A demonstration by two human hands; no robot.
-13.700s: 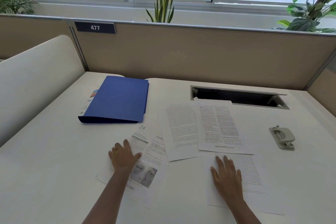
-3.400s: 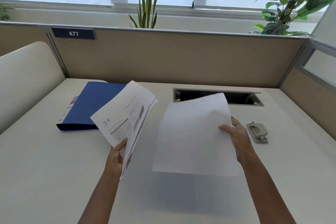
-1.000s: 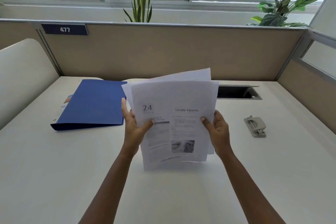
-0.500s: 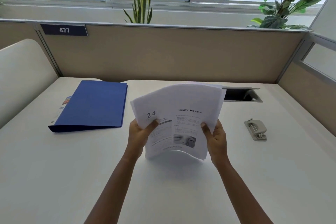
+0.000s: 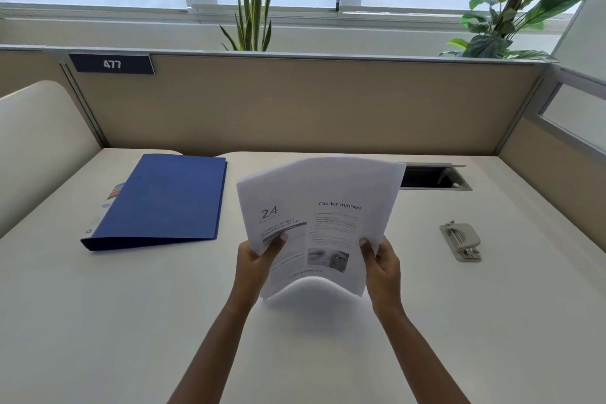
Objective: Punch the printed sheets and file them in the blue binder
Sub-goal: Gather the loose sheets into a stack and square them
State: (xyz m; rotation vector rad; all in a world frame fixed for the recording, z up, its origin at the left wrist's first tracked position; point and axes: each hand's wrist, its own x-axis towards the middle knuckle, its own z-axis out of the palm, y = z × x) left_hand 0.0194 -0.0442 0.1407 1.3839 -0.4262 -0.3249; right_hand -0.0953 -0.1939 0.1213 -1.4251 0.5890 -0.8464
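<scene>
I hold the printed sheets (image 5: 328, 197) as one stack, upright over the middle of the white desk, bowed outward with the lower edge at the desk surface. My left hand (image 5: 254, 264) grips the stack's left side and my right hand (image 5: 382, 267) its right side. The front page shows "24" and "Ocular Injuries". The blue binder (image 5: 164, 200) lies closed and flat to the left. A grey hole punch (image 5: 460, 241) sits on the desk to the right, apart from both hands.
A cable opening (image 5: 433, 177) is cut into the white desk (image 5: 114, 321) behind the sheets. A beige partition (image 5: 311, 102) with a "477" plate closes the back, a curved white divider (image 5: 39, 147) the left. Plants stand behind the partition.
The scattered sheets were gathered from the desk into one stack. In the last second the stack came down toward the desk and bowed; both hands kept their grip.
</scene>
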